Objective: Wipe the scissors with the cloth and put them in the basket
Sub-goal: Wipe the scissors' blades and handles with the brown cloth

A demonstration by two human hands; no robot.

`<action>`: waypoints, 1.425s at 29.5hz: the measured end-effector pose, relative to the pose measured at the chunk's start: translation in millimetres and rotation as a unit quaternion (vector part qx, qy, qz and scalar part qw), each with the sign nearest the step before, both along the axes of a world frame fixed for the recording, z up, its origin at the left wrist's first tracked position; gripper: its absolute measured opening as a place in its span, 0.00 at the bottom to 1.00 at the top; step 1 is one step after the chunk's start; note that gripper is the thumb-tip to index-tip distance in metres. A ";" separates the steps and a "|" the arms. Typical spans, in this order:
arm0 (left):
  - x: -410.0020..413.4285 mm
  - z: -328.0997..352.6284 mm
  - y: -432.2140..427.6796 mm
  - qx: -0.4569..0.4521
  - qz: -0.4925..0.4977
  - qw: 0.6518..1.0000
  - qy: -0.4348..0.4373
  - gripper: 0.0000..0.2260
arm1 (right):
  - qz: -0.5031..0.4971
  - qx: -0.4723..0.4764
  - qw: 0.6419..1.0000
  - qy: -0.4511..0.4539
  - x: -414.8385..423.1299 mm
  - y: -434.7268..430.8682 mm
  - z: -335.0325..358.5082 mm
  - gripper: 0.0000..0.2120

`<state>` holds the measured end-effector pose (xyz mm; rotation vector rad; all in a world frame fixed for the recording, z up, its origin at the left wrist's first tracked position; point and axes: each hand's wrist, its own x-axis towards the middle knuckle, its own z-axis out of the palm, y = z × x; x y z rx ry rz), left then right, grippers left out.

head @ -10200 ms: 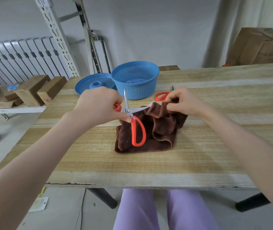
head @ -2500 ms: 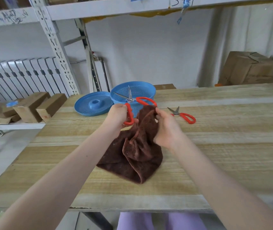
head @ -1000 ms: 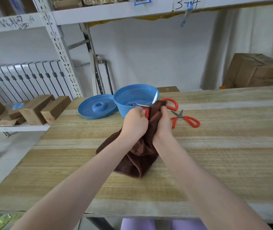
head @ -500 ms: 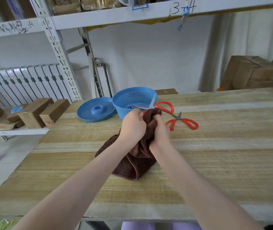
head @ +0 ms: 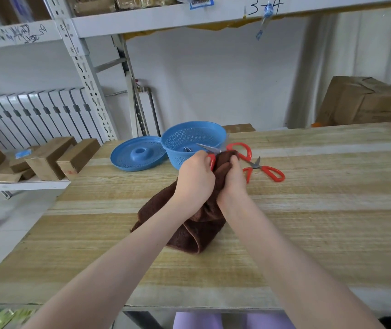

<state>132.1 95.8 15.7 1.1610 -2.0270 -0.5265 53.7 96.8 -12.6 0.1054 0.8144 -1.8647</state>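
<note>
My left hand [head: 195, 179] grips one red handle of a pair of scissors [head: 243, 149], whose other handle loop sticks out to the right and whose blades point left over the blue basket [head: 193, 142]. My right hand [head: 233, 180] clutches the brown cloth [head: 196, 229] bunched around the scissors' middle; the cloth's lower part trails onto the wooden table [head: 308, 210]. A second pair of red-handled scissors [head: 264, 170] lies on the table just right of my hands. Something metallic lies inside the basket, partly hidden.
A blue round lid [head: 137, 154] lies left of the basket. Wooden blocks [head: 54, 156] sit on a low shelf at the left. A cardboard box [head: 365, 102] stands beyond the table at the right. A metal rack upright [head: 82, 67] rises behind.
Since a second ago my hands have stayed together by the basket, with the cloth shifting slightly over the scissors. The second pair on the table has not moved.
</note>
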 end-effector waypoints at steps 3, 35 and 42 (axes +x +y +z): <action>2.8 4.7 -5.9 0.024 0.013 0.999 0.021 0.11 | 0.020 -0.004 1.000 -0.022 -5.7 8.8 -8.8 0.16; 13.5 3.7 -11.1 0.075 0.011 0.996 -0.036 0.12 | 0.044 -0.045 0.998 0.003 1.8 1.0 -0.6 0.13; 8.8 -2.9 -5.3 0.060 0.016 0.998 -0.005 0.14 | 0.046 -0.023 0.998 -0.038 12.5 -1.7 -0.4 0.12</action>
